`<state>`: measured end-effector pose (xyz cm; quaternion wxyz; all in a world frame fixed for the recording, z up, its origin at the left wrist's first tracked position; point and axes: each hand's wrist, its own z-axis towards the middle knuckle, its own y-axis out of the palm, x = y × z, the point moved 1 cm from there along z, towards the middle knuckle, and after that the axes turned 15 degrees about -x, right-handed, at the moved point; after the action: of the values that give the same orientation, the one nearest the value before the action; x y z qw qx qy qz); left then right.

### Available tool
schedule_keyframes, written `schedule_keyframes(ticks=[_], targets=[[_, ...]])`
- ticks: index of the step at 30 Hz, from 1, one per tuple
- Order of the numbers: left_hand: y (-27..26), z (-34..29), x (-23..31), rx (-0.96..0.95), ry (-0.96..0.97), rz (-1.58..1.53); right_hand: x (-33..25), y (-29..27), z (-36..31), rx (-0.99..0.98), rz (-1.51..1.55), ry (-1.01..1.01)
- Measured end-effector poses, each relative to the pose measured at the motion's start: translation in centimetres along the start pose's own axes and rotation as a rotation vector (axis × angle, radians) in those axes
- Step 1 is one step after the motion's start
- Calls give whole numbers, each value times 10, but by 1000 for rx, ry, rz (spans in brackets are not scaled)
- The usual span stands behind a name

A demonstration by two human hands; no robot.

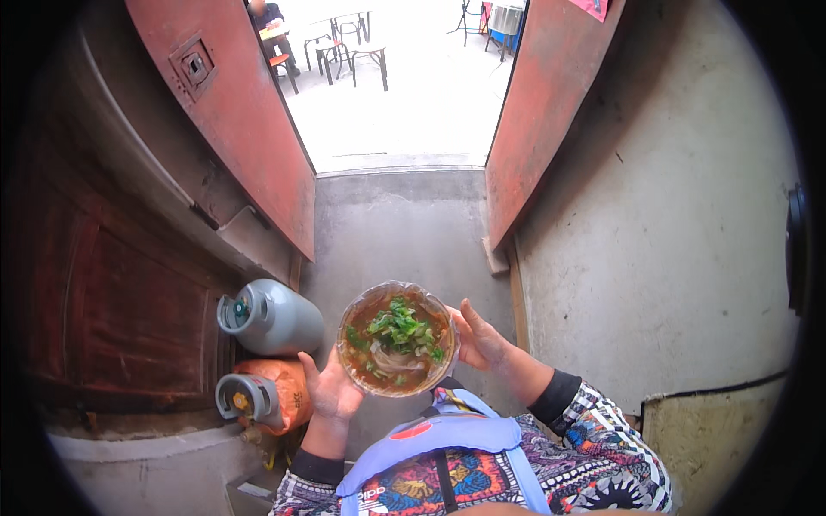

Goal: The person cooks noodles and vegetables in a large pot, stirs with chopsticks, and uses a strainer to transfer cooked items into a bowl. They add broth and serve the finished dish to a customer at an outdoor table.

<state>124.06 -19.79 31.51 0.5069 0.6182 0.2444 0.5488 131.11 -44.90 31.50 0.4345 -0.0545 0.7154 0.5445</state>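
Between my two hands is a round bowl (358, 387) with a clear film over its rim. Reddish-brown soup (366, 354) fills it, with pale noodles (397, 358) and chopped green herbs (401, 325) on top. My left hand (334, 385) supports the bowl's lower left side, thumb pointing up and away from it. On the right side my right hand (478, 337) holds the rim, its thumb raised. The fingers under the bowl are hidden on both sides.
Two red door leaves (237, 112) (551, 95) flank a doorway with a sill (400, 163). Left of me stand a grey gas cylinder (288, 318) and an orange-covered one (288, 396). Outside are stools (370, 56) and a seated person (268, 19). A pale wall (654, 258) runs along the right.
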Motion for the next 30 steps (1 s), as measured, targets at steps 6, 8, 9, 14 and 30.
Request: schedule_keyframes(ticks=[6, 8, 9, 14, 30], targets=[[-22, 187, 92, 59, -67, -102, -140, -70, 120, 83, 34, 62], [-37, 273, 94, 43, -80, -102, -197, -122, 143, 70, 71, 59], [-44, 313, 83, -3, -103, -94, -220, -149, 141, 106, 75, 51], [-73, 499, 89, 55, -125, -112, -343, -273, 196, 176, 77, 5], [-202, 982, 312, 90, 7, -195, -690, -546, 583, 129, 101, 134]])
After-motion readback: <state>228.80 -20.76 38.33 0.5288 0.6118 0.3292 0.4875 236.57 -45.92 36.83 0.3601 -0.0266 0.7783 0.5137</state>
